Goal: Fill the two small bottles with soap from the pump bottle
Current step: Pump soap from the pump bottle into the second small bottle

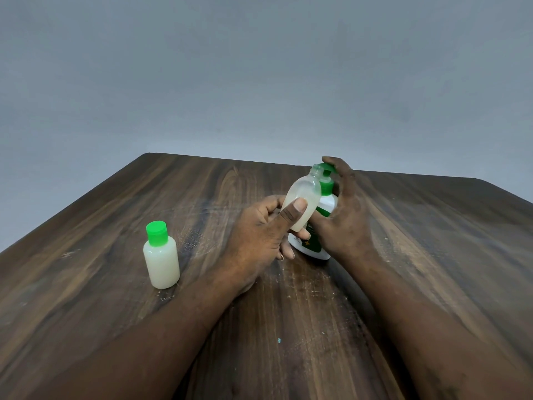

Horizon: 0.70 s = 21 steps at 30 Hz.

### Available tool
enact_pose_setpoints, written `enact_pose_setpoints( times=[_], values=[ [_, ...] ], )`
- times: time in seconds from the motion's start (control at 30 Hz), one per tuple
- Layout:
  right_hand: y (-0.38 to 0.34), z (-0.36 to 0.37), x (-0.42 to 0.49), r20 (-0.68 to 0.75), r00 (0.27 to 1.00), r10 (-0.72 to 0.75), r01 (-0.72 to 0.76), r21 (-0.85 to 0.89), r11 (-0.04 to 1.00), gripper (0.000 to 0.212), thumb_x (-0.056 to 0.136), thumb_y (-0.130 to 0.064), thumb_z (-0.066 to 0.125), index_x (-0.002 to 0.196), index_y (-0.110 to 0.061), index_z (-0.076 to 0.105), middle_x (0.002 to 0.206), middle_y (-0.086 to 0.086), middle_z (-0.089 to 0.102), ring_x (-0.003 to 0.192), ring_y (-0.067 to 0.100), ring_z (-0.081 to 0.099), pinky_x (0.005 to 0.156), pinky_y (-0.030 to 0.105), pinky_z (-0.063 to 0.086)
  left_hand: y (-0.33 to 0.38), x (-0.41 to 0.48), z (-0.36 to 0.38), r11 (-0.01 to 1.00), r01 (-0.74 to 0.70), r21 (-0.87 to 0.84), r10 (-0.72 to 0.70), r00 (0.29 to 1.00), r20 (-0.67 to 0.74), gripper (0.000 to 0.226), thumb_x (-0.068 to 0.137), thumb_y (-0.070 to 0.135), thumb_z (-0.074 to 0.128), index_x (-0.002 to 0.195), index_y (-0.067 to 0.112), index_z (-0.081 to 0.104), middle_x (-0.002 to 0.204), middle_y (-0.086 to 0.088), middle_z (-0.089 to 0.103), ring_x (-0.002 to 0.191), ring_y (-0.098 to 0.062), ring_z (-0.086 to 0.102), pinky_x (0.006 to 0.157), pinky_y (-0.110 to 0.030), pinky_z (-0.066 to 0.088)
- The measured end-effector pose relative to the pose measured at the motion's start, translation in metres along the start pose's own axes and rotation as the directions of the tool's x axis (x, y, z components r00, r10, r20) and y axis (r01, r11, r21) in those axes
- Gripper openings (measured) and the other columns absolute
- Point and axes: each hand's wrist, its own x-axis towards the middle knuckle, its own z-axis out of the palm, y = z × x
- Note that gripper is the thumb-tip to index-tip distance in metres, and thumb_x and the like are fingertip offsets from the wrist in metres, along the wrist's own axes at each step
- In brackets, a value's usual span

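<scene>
L hand (pixel 259 235) thumb & fingers clamped on uncapped small bottle (pixel 302 202), tilted, neck at spout of pump bottle (pixel 328 204) mid table (pixel 432 255), R hand (pixel 347 215) fingers curled over its pump head, w/ capped small bottle (pixel 161 256) upright, well left.

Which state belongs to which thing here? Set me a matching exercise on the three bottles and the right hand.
Things:
1. capped small bottle
2. uncapped small bottle
3. pump bottle
4. right hand

States:
A. held tilted in the left hand, neck up at the nozzle
B. standing alone on the table, filled with whitish liquid
C. fingers over the pump's top
D. upright behind the held bottle

Pairs: 1-B, 2-A, 3-D, 4-C
</scene>
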Motion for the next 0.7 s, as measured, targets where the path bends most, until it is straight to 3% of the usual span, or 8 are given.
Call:
enact_pose_setpoints(
  times=[0.13,0.33,0.7],
  values=[
    [0.001,0.0005,0.0,-0.015,1.0,0.01,-0.011,-0.014,1.0,0.075,0.082,-0.027,0.085,0.142,-0.043,0.044,0.114,-0.021,0.067,0.105,-0.003,0.065,0.086,0.034,0.06,-0.0015,-0.0011,-0.0011,1.0,0.001,0.011,-0.001,1.0,0.007,0.037,0.097,0.049,0.062,0.116,0.018,0.07,0.088,-0.01,0.08,0.049,-0.015,0.059,0.048,-0.022,0.047],
    [0.0002,-0.0001,0.0011,0.002,1.0,-0.019,0.019,-0.01,1.0,0.084,0.083,-0.028,0.087,0.15,-0.043,0.039,0.12,-0.023,0.064,0.108,-0.002,0.066,0.085,0.024,0.057,0.0008,0.0011,0.0003,1.0,-0.006,0.0,0.006,1.0,-0.003,0.04,0.096,0.05,0.062,0.116,0.017,0.071,0.089,-0.01,0.08,0.049,-0.015,0.059,0.048,-0.023,0.048],
    [0.0008,-0.0001,0.0004,-0.005,1.0,-0.016,0.016,-0.015,1.0,0.078,0.082,-0.035,0.084,0.147,-0.042,0.042,0.117,-0.019,0.066,0.106,-0.001,0.067,0.086,0.036,0.061,-0.0003,0.0004,-0.0025,1.0,-0.005,0.0,0.005,1.0,-0.002,0.039,0.094,0.05,0.063,0.114,0.018,0.071,0.087,-0.01,0.08,0.048,-0.015,0.059,0.048,-0.022,0.048]
  ],
)
